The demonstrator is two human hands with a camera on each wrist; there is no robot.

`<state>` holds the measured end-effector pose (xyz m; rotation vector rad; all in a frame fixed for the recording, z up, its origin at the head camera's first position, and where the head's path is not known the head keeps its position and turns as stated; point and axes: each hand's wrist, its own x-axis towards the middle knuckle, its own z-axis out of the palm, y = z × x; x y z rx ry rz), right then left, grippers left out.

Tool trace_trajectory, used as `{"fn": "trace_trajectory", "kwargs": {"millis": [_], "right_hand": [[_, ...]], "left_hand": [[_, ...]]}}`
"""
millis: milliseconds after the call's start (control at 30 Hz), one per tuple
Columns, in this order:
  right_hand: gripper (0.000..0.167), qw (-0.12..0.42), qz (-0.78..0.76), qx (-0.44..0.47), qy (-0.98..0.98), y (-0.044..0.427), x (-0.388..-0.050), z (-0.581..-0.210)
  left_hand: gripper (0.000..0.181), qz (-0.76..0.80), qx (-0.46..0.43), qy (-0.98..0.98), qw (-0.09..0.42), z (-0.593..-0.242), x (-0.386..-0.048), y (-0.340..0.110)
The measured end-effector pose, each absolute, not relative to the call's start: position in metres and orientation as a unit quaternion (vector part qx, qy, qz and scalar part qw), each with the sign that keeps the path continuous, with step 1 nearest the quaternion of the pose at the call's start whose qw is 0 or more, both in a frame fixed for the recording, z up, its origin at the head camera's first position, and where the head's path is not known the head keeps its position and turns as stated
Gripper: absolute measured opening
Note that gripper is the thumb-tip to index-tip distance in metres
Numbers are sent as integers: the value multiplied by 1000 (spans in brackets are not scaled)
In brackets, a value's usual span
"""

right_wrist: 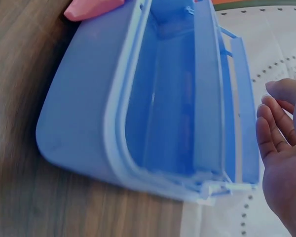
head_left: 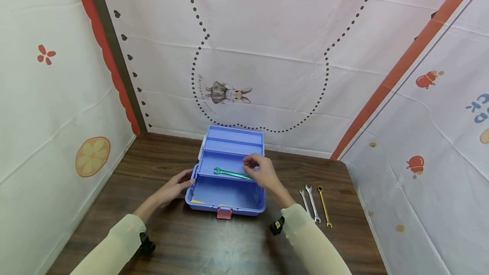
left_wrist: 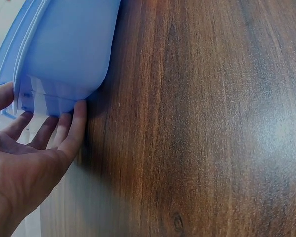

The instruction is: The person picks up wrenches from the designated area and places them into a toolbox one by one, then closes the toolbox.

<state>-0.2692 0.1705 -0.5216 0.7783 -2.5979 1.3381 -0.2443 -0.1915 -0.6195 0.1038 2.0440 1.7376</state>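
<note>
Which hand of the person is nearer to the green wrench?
Right. The right hand is close by the right end of the green wrench; the left hand is farther, touching the left side of the blue toolbox.

Both sleeves (head_left: 111,245) are pale yellow (the wrist devices (head_left: 147,245) black).

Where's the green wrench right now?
In the head view, the green wrench lies along the front edge of the lower tray of the blue box, its right end by the right hand.
</note>
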Motion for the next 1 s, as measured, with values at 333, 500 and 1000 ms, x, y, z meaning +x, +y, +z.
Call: {"fn": "trace_trajectory", "kwargs": {"millis": [333,500,1000], "right_hand": [[18,104,432,253,-859,215,-255,-514],[19,118,435,249,-857,236,-248,-514],[21,97,407,198,-887,293,-233,-512]], "left_hand": [[71,630,34,742,228,-620,-242,-193],[69,632,36,741,226,-620,-243,-193],[72,632,35,742,221,-621,-242,-191]]}}
